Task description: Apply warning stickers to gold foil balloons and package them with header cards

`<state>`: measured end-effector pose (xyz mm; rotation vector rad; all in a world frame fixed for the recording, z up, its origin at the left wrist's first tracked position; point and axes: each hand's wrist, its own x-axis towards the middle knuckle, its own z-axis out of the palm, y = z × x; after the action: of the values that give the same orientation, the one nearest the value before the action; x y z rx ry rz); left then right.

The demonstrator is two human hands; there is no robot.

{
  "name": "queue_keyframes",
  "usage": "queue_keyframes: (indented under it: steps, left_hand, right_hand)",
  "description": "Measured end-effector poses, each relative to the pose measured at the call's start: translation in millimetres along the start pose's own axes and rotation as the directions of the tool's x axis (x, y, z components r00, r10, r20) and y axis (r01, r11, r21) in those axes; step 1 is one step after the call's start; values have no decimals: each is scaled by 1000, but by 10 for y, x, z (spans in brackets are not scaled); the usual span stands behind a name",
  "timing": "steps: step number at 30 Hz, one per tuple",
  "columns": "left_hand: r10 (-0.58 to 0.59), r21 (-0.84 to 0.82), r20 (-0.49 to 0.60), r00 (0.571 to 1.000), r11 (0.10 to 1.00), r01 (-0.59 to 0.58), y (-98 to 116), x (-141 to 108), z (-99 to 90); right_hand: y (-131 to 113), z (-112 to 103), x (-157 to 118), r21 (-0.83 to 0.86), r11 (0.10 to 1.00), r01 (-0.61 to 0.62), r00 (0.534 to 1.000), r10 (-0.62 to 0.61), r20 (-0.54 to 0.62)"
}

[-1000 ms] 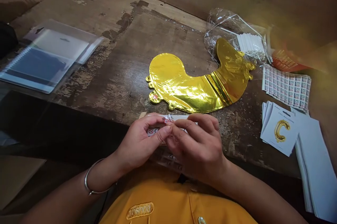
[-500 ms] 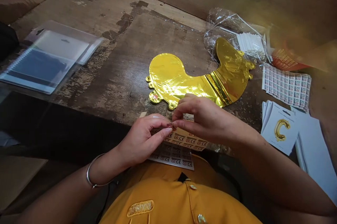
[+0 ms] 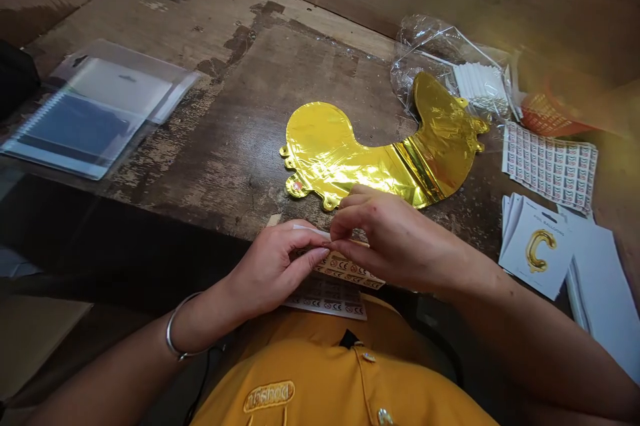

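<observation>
CE label sheet point(image 3: 353, 271): being held just off the near edge of the table point(image 3: 225, 99), above the orange-yellow shirt point(image 3: 310, 373); a lower label sheet point(image 3: 340, 308) is being partly overlapped by it.
Left hand point(image 3: 280, 266): the CE label sheet is being gripped, thumb and forefinger narrowed upon it.
Right hand point(image 3: 395, 233): thumb and forefinger are being held in a narrow pinch at the left fingertips; whether a label is being gripped cannot be told.
Gold foil balloon point(image 3: 330, 139): being supported flat near the middle of the near edge, its lower rim being partly hidden by the right hand.
Table, right side: "FOIL BALLOONS" cards point(image 3: 525, 266) are being carried towards the near edge, further label sheets point(image 3: 549, 166) lying just beyond.
Table, left side: clear plastic sleeves point(image 3: 90, 113) are being carried beside the near edge.
Label hazard: a label might be creased or torn if pulled sharply, or stuck to a fingertip.
Sheet hazard: since no table support is being given, the sheet might be bent or dropped if the left pinch were loosened.
</observation>
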<state>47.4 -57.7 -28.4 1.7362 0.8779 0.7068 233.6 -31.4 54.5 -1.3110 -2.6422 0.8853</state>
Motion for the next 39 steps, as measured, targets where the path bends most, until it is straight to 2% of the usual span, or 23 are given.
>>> queue_keyframes:
  steps: [3, 4, 6, 7, 8, 9, 11, 12, 13, 15, 19, 23, 29, 35, 39]
  left_hand:
    - [-81, 48, -79, 994, 995, 85, -38, -59, -36]
    - [-105, 72, -111, 988, 991, 113, -49, -75, -68]
    - [-112, 137, -153, 982, 982, 134, -70, -75, -161]
    - [-75, 186, -147, 986, 977, 102, -82, -55, -218]
    - [0, 252, -129, 992, 967, 32, -98, -20, -276]
    - [95, 335, -99, 991, 940, -57, -119, 27, -333]
    - [260, 511, -8, 966, 831, -219, -178, 136, -427]
    - [303, 579, 44, 952, 769, -272, -214, 188, -459]
    - [311, 626, 88, 946, 721, -296, -251, 231, -481]
    - [273, 662, 152, 950, 686, -303, -318, 283, -499]
    - [225, 638, 164, 961, 718, -277, -384, 274, -480]
    - [229, 631, 140, 963, 729, -265, -399, 242, -461]
    - [236, 631, 137, 962, 728, -268, -425, 238, -446]
    - [252, 635, 132, 959, 722, -277, -441, 235, -442]
    - [261, 623, 129, 957, 729, -283, -433, 242, -446]
  right_hand:
    - [20, -26, -37, 78, 996, -44, 984, 57, -168]
    - [67, -25, -28, 161, 984, -79, 957, 120, -263]
    - [209, 15, 43, 378, 919, -115, 853, 286, -436]
    - [292, 56, 104, 477, 872, -111, 799, 363, -479]
    - [373, 111, 178, 551, 829, -99, 765, 418, -491]
    - [445, 176, 259, 598, 796, -89, 752, 448, -483]
    - [547, 312, 419, 629, 769, -114, 767, 471, -436]
    - [575, 372, 487, 622, 771, -139, 775, 476, -416]
    - [591, 420, 543, 607, 777, -165, 780, 480, -403]
    - [601, 480, 616, 568, 793, -218, 793, 484, -371]
    - [596, 504, 659, 493, 821, -288, 813, 481, -327]
    - [579, 499, 665, 499, 806, -319, 807, 507, -303]
    - [537, 493, 695, 515, 816, -264, 833, 462, -304]
    - [541, 493, 706, 469, 830, -302, 852, 456, -258]
    - [541, 488, 708, 428, 841, -331, 846, 466, -261]
